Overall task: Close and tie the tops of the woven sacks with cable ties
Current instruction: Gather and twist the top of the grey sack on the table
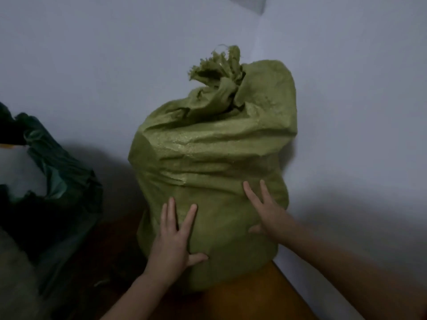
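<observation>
1. Since its neck (221, 72) is already bunched and twisted, sack (212, 158) looks closed. It stands on the floor (242, 296) against the wall (92, 65). No cable tie shows, so I can't tell if it's tied.
2. Dark bag (64, 181) at left, apart from the sack, mouth gaping; probably still to do.
3. Left hand (172, 239): fingers straight and spread, palm flat on the sack's lower front, gripping nothing.
4. Right hand (265, 211): fingers straight, pressed flat slightly higher on the sack, gripping nothing.
</observation>
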